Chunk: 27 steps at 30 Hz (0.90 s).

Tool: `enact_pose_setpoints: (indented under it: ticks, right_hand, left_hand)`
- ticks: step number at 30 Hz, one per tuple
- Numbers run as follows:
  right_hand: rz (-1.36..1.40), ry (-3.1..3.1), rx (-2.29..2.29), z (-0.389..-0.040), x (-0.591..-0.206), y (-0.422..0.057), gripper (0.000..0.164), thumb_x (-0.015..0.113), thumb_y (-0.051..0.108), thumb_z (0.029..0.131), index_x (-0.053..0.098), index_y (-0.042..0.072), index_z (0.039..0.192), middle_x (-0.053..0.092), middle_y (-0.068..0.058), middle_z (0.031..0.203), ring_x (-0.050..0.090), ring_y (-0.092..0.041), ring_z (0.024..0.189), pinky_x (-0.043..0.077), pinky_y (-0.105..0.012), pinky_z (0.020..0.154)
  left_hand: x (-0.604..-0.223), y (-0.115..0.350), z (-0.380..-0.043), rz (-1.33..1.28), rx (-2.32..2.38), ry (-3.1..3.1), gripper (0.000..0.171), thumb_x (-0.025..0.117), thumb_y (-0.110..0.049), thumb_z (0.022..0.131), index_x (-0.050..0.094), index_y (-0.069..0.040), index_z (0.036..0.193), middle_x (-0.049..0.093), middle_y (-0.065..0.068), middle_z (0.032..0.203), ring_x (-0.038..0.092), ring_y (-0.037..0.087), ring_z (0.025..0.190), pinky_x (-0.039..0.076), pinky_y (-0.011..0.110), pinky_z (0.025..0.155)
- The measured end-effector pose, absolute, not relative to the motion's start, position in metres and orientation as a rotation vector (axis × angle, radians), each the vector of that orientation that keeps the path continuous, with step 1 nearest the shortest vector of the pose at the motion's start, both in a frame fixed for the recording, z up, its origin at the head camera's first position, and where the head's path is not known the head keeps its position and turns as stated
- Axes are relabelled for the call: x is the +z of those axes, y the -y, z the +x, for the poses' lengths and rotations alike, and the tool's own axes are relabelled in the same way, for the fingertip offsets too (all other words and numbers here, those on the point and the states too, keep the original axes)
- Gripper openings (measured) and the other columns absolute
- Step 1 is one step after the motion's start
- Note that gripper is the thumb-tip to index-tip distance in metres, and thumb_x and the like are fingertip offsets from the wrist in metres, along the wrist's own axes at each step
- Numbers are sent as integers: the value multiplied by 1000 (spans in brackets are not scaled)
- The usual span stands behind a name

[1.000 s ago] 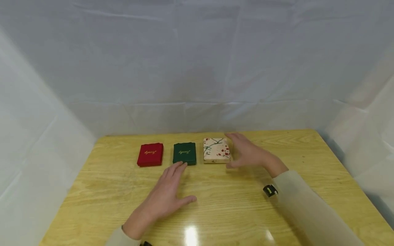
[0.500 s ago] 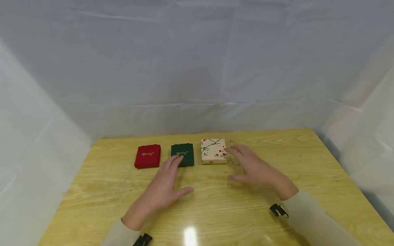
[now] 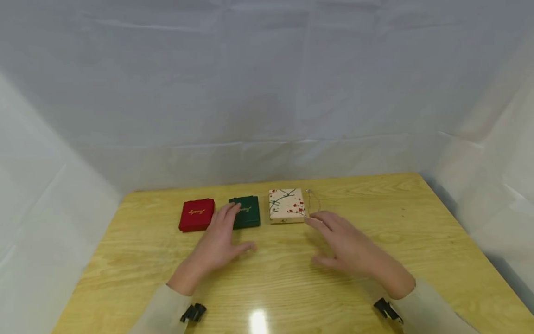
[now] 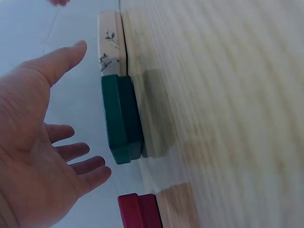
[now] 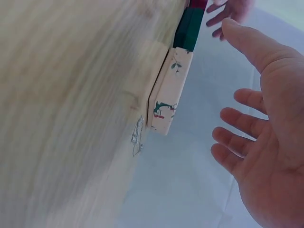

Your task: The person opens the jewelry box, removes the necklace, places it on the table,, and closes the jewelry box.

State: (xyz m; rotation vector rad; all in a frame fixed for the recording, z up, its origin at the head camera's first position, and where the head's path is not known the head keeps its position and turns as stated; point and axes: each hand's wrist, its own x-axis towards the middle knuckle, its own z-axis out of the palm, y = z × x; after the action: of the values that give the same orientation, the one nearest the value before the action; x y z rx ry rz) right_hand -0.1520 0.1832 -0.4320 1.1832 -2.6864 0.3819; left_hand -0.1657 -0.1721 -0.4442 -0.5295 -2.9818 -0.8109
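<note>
Three small flat boxes stand in a row toward the back of the table. A red box (image 3: pixel 197 215) with gold lettering is leftmost, a dark green box (image 3: pixel 249 212) sits in the middle, and a cream box (image 3: pixel 287 206) with a blossom pattern is on the right. Beside the cream box lies a thin silver chain (image 3: pixel 314 200). My left hand (image 3: pixel 217 246) hovers with fingers spread, overlapping the green box's near left corner in the head view. Relaxed and holding nothing, my right hand (image 3: pixel 348 246) is in front of the chain, fingertips near the cream box's front right corner.
The wooden table (image 3: pixel 283 287) ends at a white sheet (image 3: pixel 250 93) hung behind it, with more sheeting on both sides. Black straps with small clips (image 3: pixel 193 313) show at both wrists.
My right hand has drawn back toward me from beside the cream box, uncovering the silver chain on the table. My left hand has shifted slightly left and forward over the green box.
</note>
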Motion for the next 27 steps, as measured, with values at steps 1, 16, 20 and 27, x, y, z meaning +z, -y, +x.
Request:
enact_pose_setpoints:
  ticks: [1, 16, 20, 27]
  right_hand:
    - [1186, 2683, 381, -150, -432, -183, 95, 87, 47, 88, 41, 6, 160, 45, -16, 157, 43, -36, 145, 39, -54, 118]
    - [1197, 2697, 418, -119, -441, -182, 88, 89, 44, 86, 47, 9, 156, 45, -11, 157, 42, -31, 146, 41, -52, 117]
    - [1189, 2719, 421, -114, -443, -183, 88, 87, 46, 87, 46, 11, 157, 45, -11, 158, 42, -30, 146, 41, -51, 117]
    - [1184, 2710, 416, -110, -445, -184, 89, 87, 46, 87, 46, 11, 158, 44, -9, 159, 42, -30, 147, 40, -50, 118]
  left_hand:
    - [-445, 174, -168, -527, -810, 2981, 110, 86, -49, 88, 24, -3, 167, 24, 20, 170, 25, 42, 155, 39, 59, 116]
    - [-450, 186, -204, -484, -828, 3033, 114, 92, -40, 84, 23, 0, 166, 22, 24, 169, 25, 46, 153, 36, 62, 118]
    - [-452, 188, -210, -492, -798, 3047, 115, 92, -40, 83, 23, 1, 166, 22, 25, 169, 25, 48, 153, 35, 62, 118]
    - [-453, 188, -217, -524, -755, 3072, 113, 93, -38, 83, 25, 2, 165, 22, 27, 169, 25, 50, 153, 34, 63, 118]
